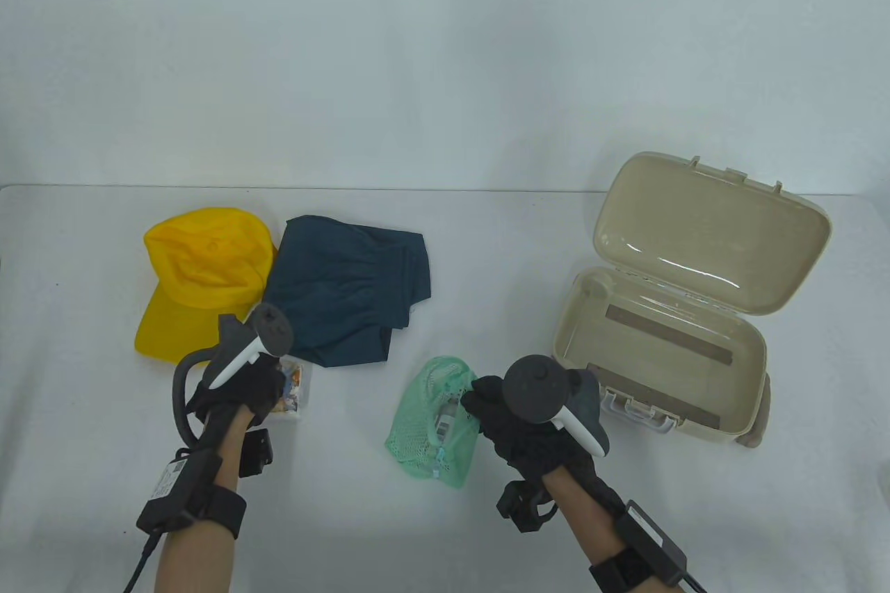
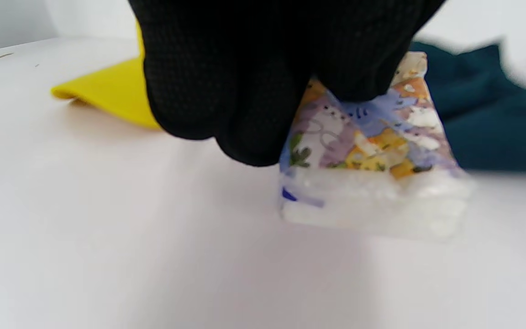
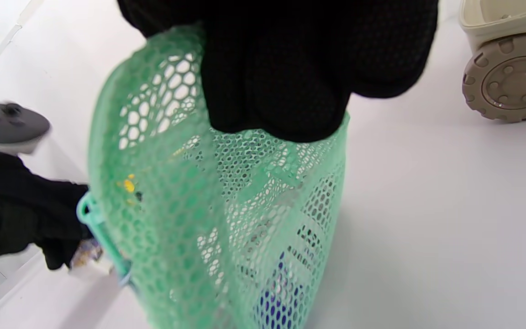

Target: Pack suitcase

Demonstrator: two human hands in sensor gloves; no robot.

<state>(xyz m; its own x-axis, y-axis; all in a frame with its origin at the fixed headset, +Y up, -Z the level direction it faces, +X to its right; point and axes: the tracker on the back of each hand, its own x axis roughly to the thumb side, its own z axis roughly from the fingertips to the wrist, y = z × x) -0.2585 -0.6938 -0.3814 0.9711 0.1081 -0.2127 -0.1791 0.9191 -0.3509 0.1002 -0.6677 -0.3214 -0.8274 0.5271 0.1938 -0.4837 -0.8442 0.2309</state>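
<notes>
Left hand (image 1: pixel 240 388) is gripping the printed tissue pack (image 2: pixel 368 151) near the counter's (image 1: pixel 445 516) front left; right hand (image 1: pixel 528 423) is pinching the green mesh pouch (image 1: pixel 434 423) at front centre. Open suitcase (image 1: pixel 667 336) is sitting toward the right edge, yellow cap (image 1: pixel 195 273) and dark shorts (image 1: pixel 348 287) lying left

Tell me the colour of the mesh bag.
Mint green; the mesh bag shows best in the right wrist view.

A white bench (image 1: pixel 445 516) is seen, its surface matte and faintly mottled, with a small dark speck noted near its far left edge. A plain pale wall (image 1: pixel 445 51) is observed behind it, meeting the bench's far edge in a straight line.
</notes>
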